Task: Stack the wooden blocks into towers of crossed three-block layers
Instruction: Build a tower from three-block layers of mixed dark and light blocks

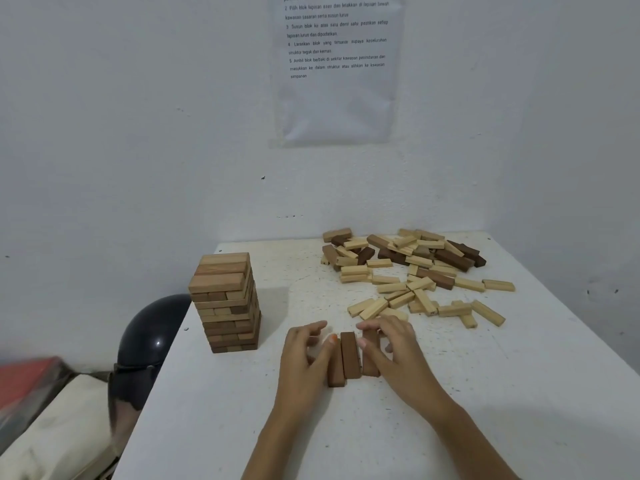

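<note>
My fingers are loosely curled, not clamped on anything: the left hand presses against the left side of three dark blocks, and the right hand rests on the right-hand block, squeezing the row together. These blocks lie flat, side by side, near the middle of the table, towards its front edge, forming the base layer of a new tower. The left block sits a little nearer me than the others, so I judge the best move is to push the ends flush and close the gaps before laying anything crosswise on top. A finished tower stands upright at the left edge. Loose blocks lie scattered towards the far right corner. My right hand hides most of the right-hand block, so its alignment is unclear. A dark helmet sits beside the table's left edge.
</note>
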{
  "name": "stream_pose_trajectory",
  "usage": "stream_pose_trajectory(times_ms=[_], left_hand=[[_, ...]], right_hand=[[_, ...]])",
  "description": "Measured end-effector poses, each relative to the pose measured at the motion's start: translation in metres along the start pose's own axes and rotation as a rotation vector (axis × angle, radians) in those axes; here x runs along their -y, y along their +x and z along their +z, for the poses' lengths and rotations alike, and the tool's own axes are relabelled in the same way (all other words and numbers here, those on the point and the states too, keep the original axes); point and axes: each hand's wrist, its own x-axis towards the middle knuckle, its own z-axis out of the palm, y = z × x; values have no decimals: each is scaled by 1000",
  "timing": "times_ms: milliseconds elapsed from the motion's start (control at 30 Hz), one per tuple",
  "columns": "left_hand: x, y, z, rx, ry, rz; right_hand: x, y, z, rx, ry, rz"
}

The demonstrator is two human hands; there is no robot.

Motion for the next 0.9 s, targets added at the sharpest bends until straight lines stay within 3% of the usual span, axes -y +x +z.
stream_pose_trajectory(times_ms=[67,200,267,433,900], left_hand=[[-4,0,-10,145,-9,3],[-2,9,-35,518,234,54],[-1,15,-42,612,292,74],[3,25,-40,563,310,168],[5,33,-40,502,286,167]], right_hand=[[-1,0,-9,111,3,16],[-4,0,-35,470,-35,81],[-2,3,-41,545,-96,60],[1,12,-37,503,-81,-13],[0,7,-25,356,-10,-28]])
